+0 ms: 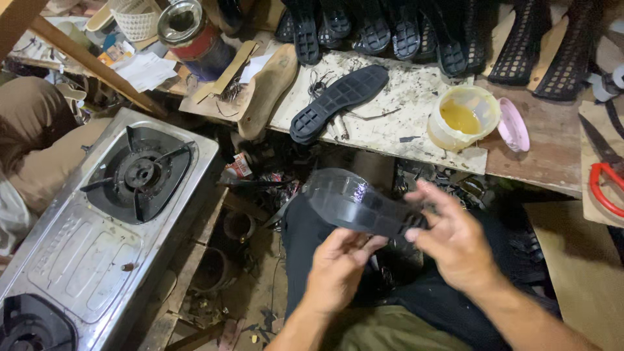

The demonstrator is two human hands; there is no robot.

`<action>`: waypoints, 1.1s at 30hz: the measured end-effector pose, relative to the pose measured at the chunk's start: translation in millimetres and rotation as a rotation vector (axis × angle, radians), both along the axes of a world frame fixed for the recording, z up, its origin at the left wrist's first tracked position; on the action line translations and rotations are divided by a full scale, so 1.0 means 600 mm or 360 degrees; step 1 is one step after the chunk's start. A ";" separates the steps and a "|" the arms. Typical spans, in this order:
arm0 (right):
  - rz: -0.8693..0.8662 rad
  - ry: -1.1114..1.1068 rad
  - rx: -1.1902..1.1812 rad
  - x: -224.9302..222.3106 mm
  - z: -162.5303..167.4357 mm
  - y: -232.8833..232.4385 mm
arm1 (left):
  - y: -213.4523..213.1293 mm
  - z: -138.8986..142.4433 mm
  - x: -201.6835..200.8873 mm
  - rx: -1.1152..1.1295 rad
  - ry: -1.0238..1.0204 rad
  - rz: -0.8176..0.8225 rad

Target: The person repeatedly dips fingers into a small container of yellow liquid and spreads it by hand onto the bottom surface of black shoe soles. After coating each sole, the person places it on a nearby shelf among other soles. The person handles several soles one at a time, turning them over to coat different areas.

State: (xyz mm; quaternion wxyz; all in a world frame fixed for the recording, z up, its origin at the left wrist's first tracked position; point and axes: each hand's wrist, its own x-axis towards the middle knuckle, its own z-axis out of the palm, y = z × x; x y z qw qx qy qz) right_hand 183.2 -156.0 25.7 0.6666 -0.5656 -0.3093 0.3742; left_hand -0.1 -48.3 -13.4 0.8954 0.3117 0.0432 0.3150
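Together, left hand [338, 273] and right hand [455, 244] fingers pinch one black shoe sole [354, 201] (glossy), held above the lap.

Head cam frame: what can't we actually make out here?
- Glossy black shoe sole: head view, motion blur smears its tread; its near end is hidden behind the right hand and left hand.
- Red-handled scissors: cut off by the right edge.
- Row of black soles at the top: cut off by the top edge.
- Steel gas stove: its near burner is cropped at the bottom-left corner.
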 end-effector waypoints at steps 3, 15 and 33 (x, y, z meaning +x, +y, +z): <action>0.0163 0.0048 0.0230 0.051 0.017 -0.017 | 0.040 -0.013 -0.034 -0.0369 -0.0295 -0.0406; 0.0805 -0.0172 0.0402 0.116 0.131 -0.040 | 0.080 -0.062 -0.049 -0.0426 -0.0496 -0.0608; 0.0141 -0.2056 -0.0269 0.162 0.098 0.109 | 0.032 0.000 0.019 0.0421 0.0710 -0.0331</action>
